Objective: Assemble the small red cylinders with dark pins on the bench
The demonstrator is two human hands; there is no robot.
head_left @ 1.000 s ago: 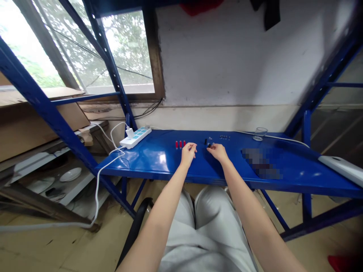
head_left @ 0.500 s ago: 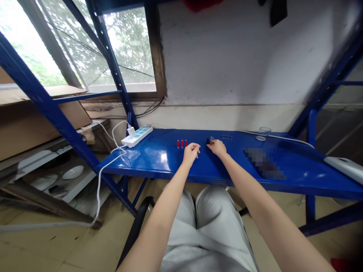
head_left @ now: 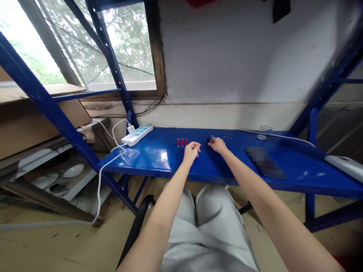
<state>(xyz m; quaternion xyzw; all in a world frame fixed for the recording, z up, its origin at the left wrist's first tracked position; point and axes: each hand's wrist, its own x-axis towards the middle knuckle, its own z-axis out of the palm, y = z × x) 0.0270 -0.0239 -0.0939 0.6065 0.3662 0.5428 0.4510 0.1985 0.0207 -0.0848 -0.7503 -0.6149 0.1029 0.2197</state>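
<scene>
My left hand (head_left: 192, 152) hovers over the near part of the blue table (head_left: 147, 158), fingers curled in. Whatever it may hold is too small or hidden to make out. Just beyond it to the left stand three small red pieces (head_left: 182, 142) with pale lower ends. My right hand (head_left: 218, 145) is closed, its fingertips down at a small black piece (head_left: 208, 139). I cannot tell whether they grip that piece or only touch it. A small shiny piece (head_left: 212, 137) shows just behind these fingers. Farther right lie several tiny metallic bits (head_left: 227, 136).
A white power strip (head_left: 137, 135) with a plugged-in cord sits at the table's left end. At the back right stands a clear glass (head_left: 264, 132). A blurred dark flat object (head_left: 263, 162) lies right of my right arm, and a white object (head_left: 344, 168) is at the right edge.
My right hand has shifted very slightly, and more of the small black piece shows beside its fingertips. My left hand keeps its place. The view has tilted a little.
</scene>
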